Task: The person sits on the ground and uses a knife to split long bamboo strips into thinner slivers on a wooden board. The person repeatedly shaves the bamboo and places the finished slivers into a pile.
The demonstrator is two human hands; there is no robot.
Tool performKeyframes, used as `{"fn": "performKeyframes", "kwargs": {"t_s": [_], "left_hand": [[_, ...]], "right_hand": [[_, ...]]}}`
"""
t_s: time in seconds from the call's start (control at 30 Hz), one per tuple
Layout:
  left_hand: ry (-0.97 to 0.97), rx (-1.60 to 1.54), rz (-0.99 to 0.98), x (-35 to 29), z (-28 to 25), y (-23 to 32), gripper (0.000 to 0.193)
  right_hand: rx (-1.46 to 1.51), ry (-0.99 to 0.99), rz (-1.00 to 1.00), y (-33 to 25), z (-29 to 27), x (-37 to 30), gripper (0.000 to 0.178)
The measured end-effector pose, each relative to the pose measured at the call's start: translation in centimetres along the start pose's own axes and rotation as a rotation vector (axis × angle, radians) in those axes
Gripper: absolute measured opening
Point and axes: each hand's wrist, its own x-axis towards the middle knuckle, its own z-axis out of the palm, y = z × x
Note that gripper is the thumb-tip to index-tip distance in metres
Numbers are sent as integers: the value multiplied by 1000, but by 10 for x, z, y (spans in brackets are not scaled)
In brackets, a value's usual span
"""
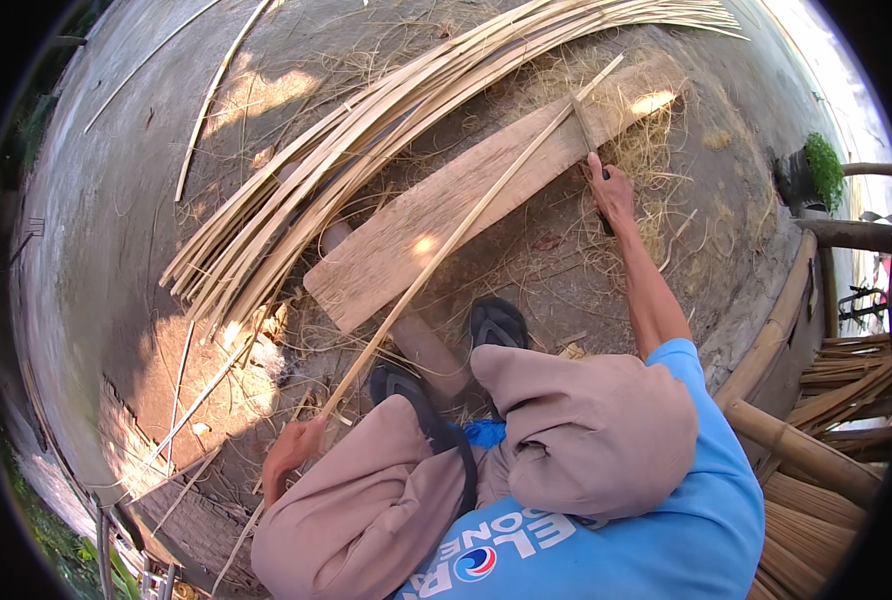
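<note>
My left hand, at the lower left beside my knee, is closed round the near end of a long pale bamboo strip. The strip runs diagonally up and to the right, passing over a broad wooden plank. At the upper right my right hand grips the dark handle of a knife. Its narrow blade points away from me and meets the strip near the strip's far end, above the plank. The exact contact of the edge is too small to tell.
A large bundle of split bamboo strips lies beyond the plank. Thin shavings litter the ground around it. My sandalled feet rest near the plank. Bamboo poles and stacked strips stand at the right.
</note>
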Motion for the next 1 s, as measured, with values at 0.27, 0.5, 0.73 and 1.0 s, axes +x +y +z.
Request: {"fn": "performKeyframes", "kwargs": {"t_s": [0.27, 0.5, 0.73, 1.0], "left_hand": [[-173, -138, 15, 34, -7, 48, 66], [-293, -254, -50, 37, -20, 27, 64], [-174, -149, -42, 34, -13, -1, 63], [-284, -216, -63, 12, -26, -53, 64]], "right_hand": [[-20, -534, -332, -59, 58, -191, 61], [-82, -234, -147, -37, 23, -87, 68], [-73, -285, -299, -62, 53, -100, 69], [-162, 87, -73, 41, -13, 15, 69]]}}
